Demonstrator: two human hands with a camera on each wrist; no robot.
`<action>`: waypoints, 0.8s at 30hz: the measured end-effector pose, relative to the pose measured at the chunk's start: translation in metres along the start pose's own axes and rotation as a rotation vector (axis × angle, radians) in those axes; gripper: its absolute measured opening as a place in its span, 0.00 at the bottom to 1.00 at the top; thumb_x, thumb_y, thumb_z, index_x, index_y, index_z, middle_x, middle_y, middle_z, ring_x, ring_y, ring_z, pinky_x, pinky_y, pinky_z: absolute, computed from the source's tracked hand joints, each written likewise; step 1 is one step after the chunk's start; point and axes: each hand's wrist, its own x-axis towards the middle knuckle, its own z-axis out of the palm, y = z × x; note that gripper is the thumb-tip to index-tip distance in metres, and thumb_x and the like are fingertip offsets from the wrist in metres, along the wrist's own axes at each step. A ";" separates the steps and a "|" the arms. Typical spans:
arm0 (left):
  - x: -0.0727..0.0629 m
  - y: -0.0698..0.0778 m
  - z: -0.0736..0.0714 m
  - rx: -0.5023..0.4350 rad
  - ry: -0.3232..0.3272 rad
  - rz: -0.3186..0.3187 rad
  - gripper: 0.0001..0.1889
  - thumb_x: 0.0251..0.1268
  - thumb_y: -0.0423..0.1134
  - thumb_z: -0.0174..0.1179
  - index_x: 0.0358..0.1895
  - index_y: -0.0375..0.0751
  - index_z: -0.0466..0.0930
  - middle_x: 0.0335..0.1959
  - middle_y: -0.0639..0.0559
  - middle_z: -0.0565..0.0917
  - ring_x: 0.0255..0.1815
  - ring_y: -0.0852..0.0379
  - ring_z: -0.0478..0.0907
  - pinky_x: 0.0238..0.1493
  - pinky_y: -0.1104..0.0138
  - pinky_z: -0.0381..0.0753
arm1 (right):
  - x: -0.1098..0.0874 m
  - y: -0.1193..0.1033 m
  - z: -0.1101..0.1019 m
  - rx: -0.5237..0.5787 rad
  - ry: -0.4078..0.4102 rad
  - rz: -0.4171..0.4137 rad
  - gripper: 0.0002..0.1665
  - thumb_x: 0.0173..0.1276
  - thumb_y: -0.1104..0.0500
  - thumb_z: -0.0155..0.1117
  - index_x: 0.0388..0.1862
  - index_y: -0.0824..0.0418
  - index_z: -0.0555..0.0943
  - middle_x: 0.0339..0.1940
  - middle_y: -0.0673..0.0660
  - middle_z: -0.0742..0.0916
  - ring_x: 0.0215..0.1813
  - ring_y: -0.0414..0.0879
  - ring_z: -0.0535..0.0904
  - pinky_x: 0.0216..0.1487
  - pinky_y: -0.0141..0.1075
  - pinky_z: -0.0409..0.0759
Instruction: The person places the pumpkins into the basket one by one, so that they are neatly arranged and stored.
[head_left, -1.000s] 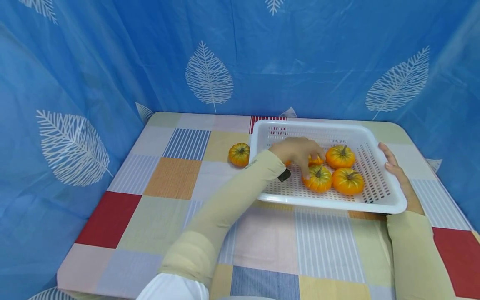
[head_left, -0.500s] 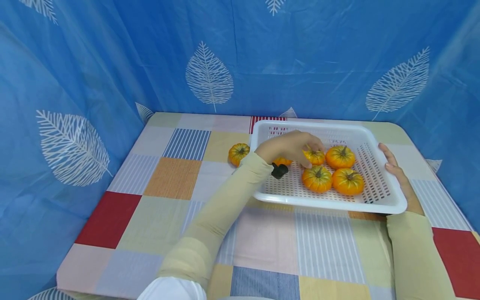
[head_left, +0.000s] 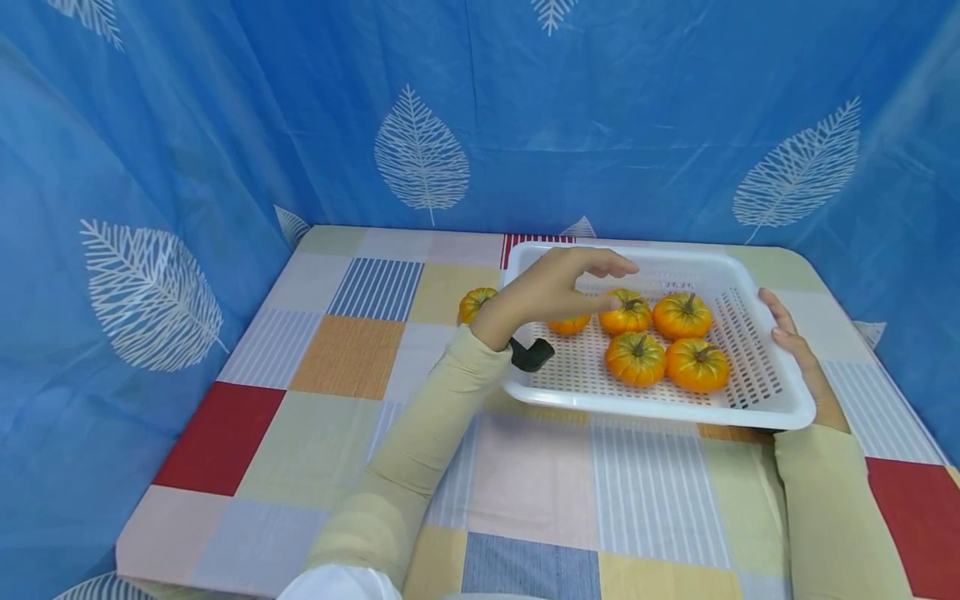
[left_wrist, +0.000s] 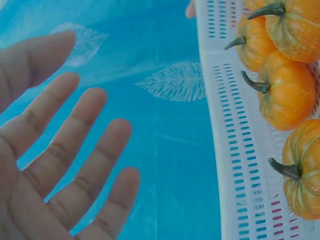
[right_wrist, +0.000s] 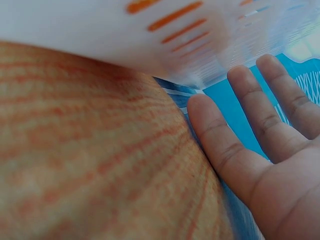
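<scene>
A white plastic basket (head_left: 750,392) with slotted walls stands on the table and holds several small orange pumpkins (head_left: 697,365). Above its left half hovers my left hand (head_left: 555,287), fingers extended and thumb apart, nothing in it. The left wrist view shows that hand (left_wrist: 65,165) with its fingers spread, away from the pumpkins (left_wrist: 287,90). At the basket's right end, my right hand (head_left: 802,358) lies against the outer wall. Its fingers (right_wrist: 242,85) look straight beside the basket wall (right_wrist: 195,60) in the right wrist view.
One more small pumpkin (head_left: 476,304) sits on the tablecloth just outside the basket's left end, partly hidden by my left wrist. A patchwork cloth (head_left: 322,433) covers the table. Blue curtains (head_left: 585,125) with white leaf prints hang behind and at the sides.
My left hand has risen off the pumpkins and drawn back to the left, uncovering more of them. The basket and my right hand have stayed in place.
</scene>
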 end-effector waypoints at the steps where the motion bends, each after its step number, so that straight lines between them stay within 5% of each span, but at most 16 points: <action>1: -0.004 -0.001 -0.001 -0.020 0.036 0.014 0.25 0.78 0.40 0.69 0.74 0.44 0.80 0.70 0.50 0.84 0.71 0.54 0.78 0.72 0.70 0.72 | 0.000 0.001 0.000 0.006 0.004 -0.004 0.39 0.87 0.52 0.32 0.88 0.23 0.43 0.80 0.32 0.65 0.67 0.36 0.77 0.54 0.48 0.89; 12: -0.044 -0.012 -0.006 -0.255 0.395 0.124 0.24 0.76 0.34 0.69 0.71 0.35 0.81 0.71 0.44 0.83 0.74 0.58 0.75 0.76 0.63 0.70 | 0.005 0.011 -0.006 0.144 -0.032 -0.065 0.38 0.88 0.55 0.32 0.89 0.25 0.49 0.81 0.34 0.69 0.69 0.39 0.78 0.57 0.49 0.89; 15: -0.052 -0.018 -0.009 -0.274 0.450 0.149 0.24 0.75 0.33 0.69 0.72 0.33 0.80 0.70 0.41 0.83 0.73 0.56 0.76 0.76 0.62 0.71 | 0.008 0.009 0.000 0.109 -0.001 -0.108 0.37 0.88 0.56 0.34 0.89 0.28 0.53 0.80 0.34 0.71 0.70 0.37 0.77 0.60 0.42 0.87; 20: -0.062 -0.023 -0.014 -0.306 0.503 0.169 0.26 0.75 0.29 0.68 0.73 0.31 0.77 0.69 0.36 0.83 0.71 0.53 0.78 0.74 0.63 0.74 | 0.015 0.009 0.008 0.218 -0.018 -0.201 0.37 0.87 0.62 0.30 0.86 0.37 0.64 0.79 0.41 0.76 0.74 0.38 0.75 0.67 0.33 0.79; 24: -0.066 -0.024 -0.019 -0.338 0.522 0.158 0.26 0.75 0.29 0.67 0.73 0.30 0.77 0.68 0.36 0.83 0.71 0.51 0.79 0.74 0.57 0.75 | 0.013 0.008 0.007 0.197 -0.002 -0.181 0.36 0.87 0.61 0.32 0.86 0.35 0.64 0.79 0.39 0.76 0.73 0.37 0.76 0.67 0.33 0.79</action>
